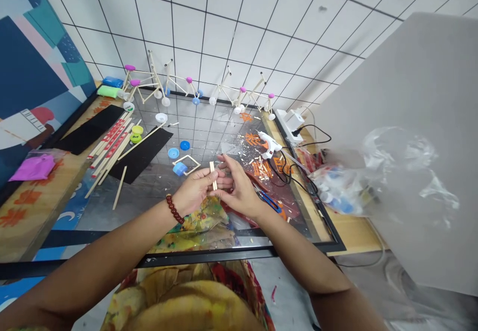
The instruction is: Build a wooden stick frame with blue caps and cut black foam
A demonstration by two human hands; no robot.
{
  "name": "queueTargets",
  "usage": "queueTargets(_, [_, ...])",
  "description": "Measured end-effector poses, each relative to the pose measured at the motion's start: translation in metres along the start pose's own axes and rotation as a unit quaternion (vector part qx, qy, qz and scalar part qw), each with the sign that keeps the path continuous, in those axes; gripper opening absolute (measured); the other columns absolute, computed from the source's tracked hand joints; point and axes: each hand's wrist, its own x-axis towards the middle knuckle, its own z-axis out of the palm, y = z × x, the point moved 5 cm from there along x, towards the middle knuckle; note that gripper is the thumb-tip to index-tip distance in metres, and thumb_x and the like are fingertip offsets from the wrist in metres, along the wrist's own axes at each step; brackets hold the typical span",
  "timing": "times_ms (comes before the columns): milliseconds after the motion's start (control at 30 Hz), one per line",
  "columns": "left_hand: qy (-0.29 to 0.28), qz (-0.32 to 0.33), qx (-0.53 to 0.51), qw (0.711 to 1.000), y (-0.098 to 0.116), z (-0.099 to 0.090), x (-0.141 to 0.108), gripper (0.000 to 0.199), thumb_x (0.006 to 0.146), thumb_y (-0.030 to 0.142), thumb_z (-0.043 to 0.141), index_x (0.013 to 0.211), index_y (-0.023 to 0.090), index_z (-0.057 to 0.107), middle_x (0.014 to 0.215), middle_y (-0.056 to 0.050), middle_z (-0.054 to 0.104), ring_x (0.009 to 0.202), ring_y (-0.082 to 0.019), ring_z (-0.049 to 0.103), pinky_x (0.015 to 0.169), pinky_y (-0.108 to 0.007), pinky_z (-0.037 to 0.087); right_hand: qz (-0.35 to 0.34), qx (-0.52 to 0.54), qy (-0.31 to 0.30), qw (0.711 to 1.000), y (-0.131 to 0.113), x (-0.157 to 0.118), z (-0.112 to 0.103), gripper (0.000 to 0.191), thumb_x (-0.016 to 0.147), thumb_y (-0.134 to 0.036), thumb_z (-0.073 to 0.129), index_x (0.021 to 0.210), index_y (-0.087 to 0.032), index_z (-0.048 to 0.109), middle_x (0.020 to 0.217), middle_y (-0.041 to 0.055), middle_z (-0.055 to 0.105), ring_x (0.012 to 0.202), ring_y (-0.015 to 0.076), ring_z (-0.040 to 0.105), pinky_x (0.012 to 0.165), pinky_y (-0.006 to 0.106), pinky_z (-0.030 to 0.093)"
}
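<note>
A small bundle of short, pale wooden stick pieces [213,175] stands roughly upright between the thumb and fingers of my left hand [192,189]. Close beside it, my right hand [241,186] is cupped with its fingers apart; whether its fingertips touch the sticks I cannot tell. Just beyond my left hand lie a blue bottle cap [179,168] and a bent frame of thin sticks [192,161]. Two more caps, one light blue [173,153] and one darker blue [184,145], are farther back.
Wooden chopsticks [112,147], some in red-printed wrappers, lie left on black sheets [145,154]. A white glue gun [269,144], its cable, wood scraps and blue-handled scissors [271,201] are at the right. Stick models [149,84] line the tiled wall. A power strip [289,124] stands back right.
</note>
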Motion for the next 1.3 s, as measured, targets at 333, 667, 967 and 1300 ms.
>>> queueTargets(333, [0.03,0.007,0.048,0.998,0.001,-0.004,0.0,0.026,0.073,0.032,0.077,0.085,0.01,0.069,0.08,-0.012,0.074,0.079,-0.021,0.071,0.067,-0.027,0.054,0.044,0.088,0.019,0.995,0.017,0.001,0.003,0.094,0.069,-0.042,0.081,0.148,-0.026,0.031,0.136,0.0135,0.051,0.113,0.026,0.056,0.1,0.044,0.046])
queueTargets(667, [-0.039,-0.067,0.12,0.99,-0.009,0.0,-0.002,0.037,0.07,0.042,0.078,0.087,0.009,0.07,0.081,-0.013,0.075,0.075,-0.022,0.072,0.076,-0.037,0.057,0.215,0.313,0.031,0.925,0.027,0.001,0.002,0.025,0.084,-0.042,0.065,0.1,-0.025,0.074,0.101,0.0026,0.073,0.095,0.0171,0.065,0.091,0.034,0.05])
queueTargets(967, [-0.077,-0.088,0.111,0.987,-0.014,0.003,-0.004,0.037,0.072,0.041,0.077,0.091,0.01,0.067,0.091,-0.016,0.075,0.083,-0.024,0.073,0.084,-0.042,0.055,0.234,0.346,0.056,0.907,0.031,0.002,0.004,0.017,0.075,-0.036,0.075,0.084,-0.021,0.074,0.088,0.0028,0.072,0.083,0.0154,0.065,0.08,0.03,0.052])
queueTargets(1300, [-0.006,-0.028,0.033,0.999,-0.003,0.003,-0.002,0.024,0.072,0.028,0.078,0.085,0.011,0.068,0.08,-0.011,0.074,0.077,-0.022,0.071,0.065,-0.028,0.054,0.012,0.07,-0.053,0.996,0.002,0.004,-0.004,0.1,0.071,-0.037,0.08,0.151,-0.027,0.021,0.15,0.0147,0.029,0.128,0.0282,0.044,0.109,0.047,0.038])
